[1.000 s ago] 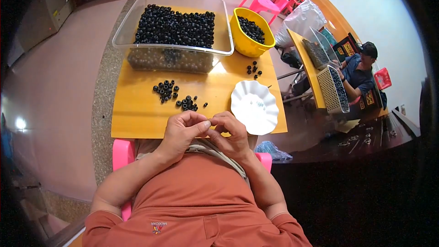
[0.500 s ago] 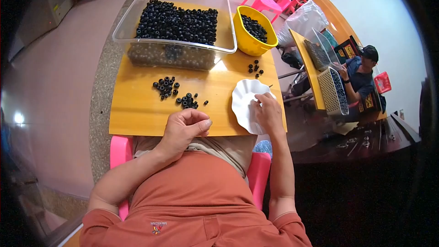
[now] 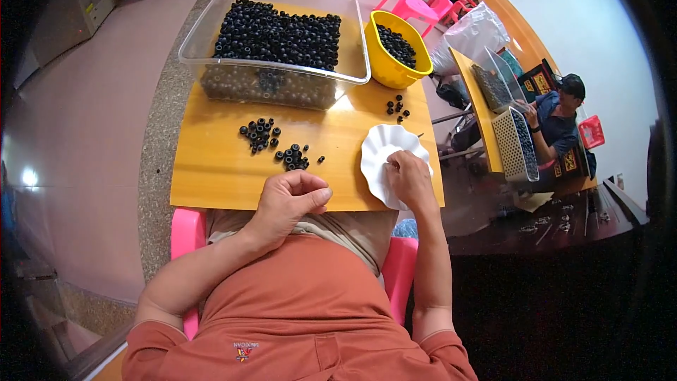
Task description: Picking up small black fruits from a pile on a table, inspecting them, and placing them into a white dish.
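My right hand reaches into a white dish with a wavy rim, its fingertips pinched together low over the dish's inside. Whatever those fingers hold, if anything, is hidden. At the near edge of the table, my left hand is closed, thumb pressed against the curled forefinger; I cannot make out anything in it. Just beyond the left hand lie two loose clusters of black, round, holed beads, a farther cluster and a nearer cluster. One small bead lies apart, between them and the dish.
A clear plastic box full of black beads stands at the back of the wooden table. Beside it is a yellow basin of beads, with several beads in front. A person works at another table on the right.
My right hand has tilted and its fingertips have closed lower over the dish. My left hand keeps its pinch. The whole view has shifted slightly.
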Motion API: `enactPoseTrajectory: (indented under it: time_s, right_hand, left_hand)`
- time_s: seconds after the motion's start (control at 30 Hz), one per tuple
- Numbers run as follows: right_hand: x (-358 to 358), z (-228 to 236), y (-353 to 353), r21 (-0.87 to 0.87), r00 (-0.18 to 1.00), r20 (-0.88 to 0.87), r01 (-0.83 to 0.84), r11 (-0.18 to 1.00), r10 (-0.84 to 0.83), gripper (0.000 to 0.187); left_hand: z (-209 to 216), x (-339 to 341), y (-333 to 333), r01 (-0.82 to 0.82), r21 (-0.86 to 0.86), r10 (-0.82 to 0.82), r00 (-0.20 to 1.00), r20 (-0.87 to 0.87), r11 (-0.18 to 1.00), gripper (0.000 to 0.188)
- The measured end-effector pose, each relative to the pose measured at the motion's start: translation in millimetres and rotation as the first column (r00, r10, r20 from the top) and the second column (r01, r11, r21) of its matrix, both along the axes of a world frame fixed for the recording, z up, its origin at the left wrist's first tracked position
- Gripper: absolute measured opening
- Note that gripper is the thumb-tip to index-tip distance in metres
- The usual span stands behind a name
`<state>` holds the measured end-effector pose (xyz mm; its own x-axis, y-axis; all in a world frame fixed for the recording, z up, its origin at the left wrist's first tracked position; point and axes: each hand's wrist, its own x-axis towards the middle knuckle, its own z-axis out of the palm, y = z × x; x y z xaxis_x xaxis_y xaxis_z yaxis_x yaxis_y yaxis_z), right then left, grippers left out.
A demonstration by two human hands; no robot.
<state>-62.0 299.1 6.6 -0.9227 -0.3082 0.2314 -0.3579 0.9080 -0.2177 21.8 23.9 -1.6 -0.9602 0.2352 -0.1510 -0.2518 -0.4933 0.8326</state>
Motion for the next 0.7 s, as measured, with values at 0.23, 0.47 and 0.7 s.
enactPoseTrajectory:
  time_s: [0.23, 0.47, 0.7]
  right_hand:
    - [18, 2, -10, -0.336, 0.995, -0.059, -0.091, 0.937, 0.076, 0.014]
    - [36, 1, -22, -0.845, 0.965, 0.164, 0.03, 0.534, 0.205, 0.007]
    - [63, 13, -62, -0.965, 0.783, 0.227, 0.102, 0.24, 0.58, 0.009]
  left_hand:
    - [1, 2, 0, 0.027, 0.0, -0.027, 1.0, 0.01, 1.0, 0.011]
    - [2, 1, 1, 0.052, -0.018, -0.052, 0.998, 0.037, 0.998, 0.012]
    - [5, 1, 0, 0.153, 0.033, -0.153, 0.988, -0.002, 0.988, 0.012]
